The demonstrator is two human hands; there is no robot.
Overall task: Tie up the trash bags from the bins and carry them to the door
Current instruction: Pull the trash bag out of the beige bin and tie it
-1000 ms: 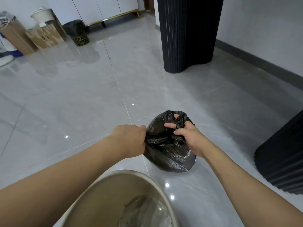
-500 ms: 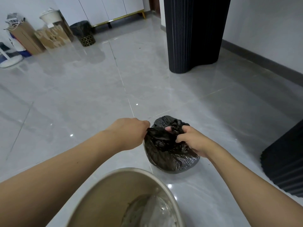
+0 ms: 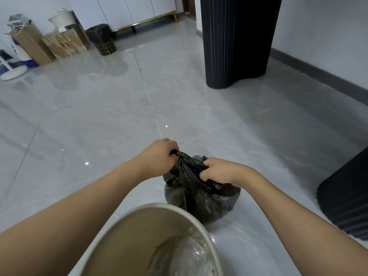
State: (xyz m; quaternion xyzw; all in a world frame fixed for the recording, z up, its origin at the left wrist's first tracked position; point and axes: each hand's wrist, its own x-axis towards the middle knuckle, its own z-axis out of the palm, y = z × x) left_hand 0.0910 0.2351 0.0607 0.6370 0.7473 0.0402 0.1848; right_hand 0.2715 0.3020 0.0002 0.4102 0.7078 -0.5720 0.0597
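Note:
A small black trash bag (image 3: 201, 198) sits on the grey tiled floor just beyond a beige bin (image 3: 127, 226). My left hand (image 3: 159, 156) is closed on a twisted corner of the bag's top, pulled up and to the left. My right hand (image 3: 221, 172) is fisted on the other side of the bag's mouth, pressing down and right. The beige bin stands below my arms with no bag in it; its bottom shines. A second bin (image 3: 103, 39) with a black bag in it stands far back on the left.
A tall black ribbed column (image 3: 237, 42) rises ahead right, and another black ribbed shape (image 3: 346, 200) sits at the right edge. Cardboard boxes (image 3: 63, 44), a white fan base (image 3: 12, 72) and white cabinets (image 3: 135, 10) line the far left wall.
Both hands have pulled the bag's top ends apart; the left rose and shifted left, the right closed into a fist and moved down. The bag top is now stretched tight between them.

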